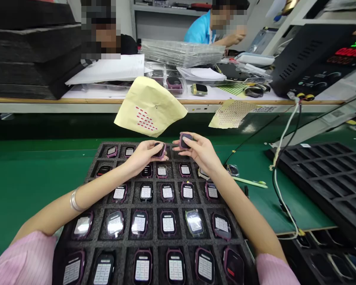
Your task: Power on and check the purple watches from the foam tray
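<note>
Above the far rows of a black foam tray [127, 225], my left hand [145, 156] is closed on a purple-framed smartwatch [160, 151] without straps. Beside it, my right hand [200, 152] grips another purple smartwatch [185, 140], its thumb across the dark screen. Below both hands the tray's compartments hold many smartwatches, most in purple frames with lit white screens, such as one smartwatch [168, 223] near the middle. A smartwatch [233, 265] in the near right corner shows a dark screen with a red mark.
A black power supply [317, 59] with lit digits stands on the shelf at right, cables hanging down. Another foam tray [323, 174] lies right. Yellow sticker sheets [148, 107] hang from the shelf edge. Black foam blocks [26, 59] are stacked left. Two people sit beyond the shelf.
</note>
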A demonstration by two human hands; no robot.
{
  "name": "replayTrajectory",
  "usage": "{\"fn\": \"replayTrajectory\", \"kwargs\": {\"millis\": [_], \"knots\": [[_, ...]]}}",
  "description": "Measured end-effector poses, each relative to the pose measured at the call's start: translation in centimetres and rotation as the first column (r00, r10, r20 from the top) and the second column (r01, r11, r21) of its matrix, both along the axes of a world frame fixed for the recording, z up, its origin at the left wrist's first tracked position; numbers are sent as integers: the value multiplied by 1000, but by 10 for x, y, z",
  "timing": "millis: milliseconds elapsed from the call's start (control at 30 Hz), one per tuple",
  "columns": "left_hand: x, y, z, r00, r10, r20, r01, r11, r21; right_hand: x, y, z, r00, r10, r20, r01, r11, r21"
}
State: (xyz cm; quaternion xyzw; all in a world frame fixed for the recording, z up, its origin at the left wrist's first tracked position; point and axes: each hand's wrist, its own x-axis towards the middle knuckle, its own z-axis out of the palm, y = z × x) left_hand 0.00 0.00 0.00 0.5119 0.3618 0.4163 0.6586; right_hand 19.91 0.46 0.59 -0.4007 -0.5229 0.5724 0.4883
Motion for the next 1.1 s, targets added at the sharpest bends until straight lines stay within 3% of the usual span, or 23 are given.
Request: {"fn": "replayTrajectory", "kwargs": {"millis": [67, 167, 400, 567, 700, 900, 1100], "knots": [[-2, -7, 4, 992, -7, 124, 24, 990, -142, -2, -6, 5, 993, 48, -112, -59, 994, -97], [-3, -13, 5, 992, -20, 122, 40, 985, -166, -8, -13, 7, 974, 110, -198, -145, 974, -175], [-10, -17, -4, 990, -21, -141, 24, 1000, 15, -8, -15, 0, 955, 229, -190, -252, 962, -105], [-14, -18, -9, 954, 71, -291, -26, 987, 158, -4, -21, -2, 939, 297, -176, -314, 946, -78], [-14, -21, -15, 949, 116, -294, -35, 963, 267, -4, -25, -1, 913, 341, -222, -369, 924, -99], [-13, -25, -19, 951, 69, -301, 13, 965, 261, -5, -26, -4, 878, 385, -284, -430, 895, -119], [-17, -26, -16, 932, 50, -359, 66, 951, 303, -4, -25, -6, 890, 369, -269, -408, 907, -105]]}}
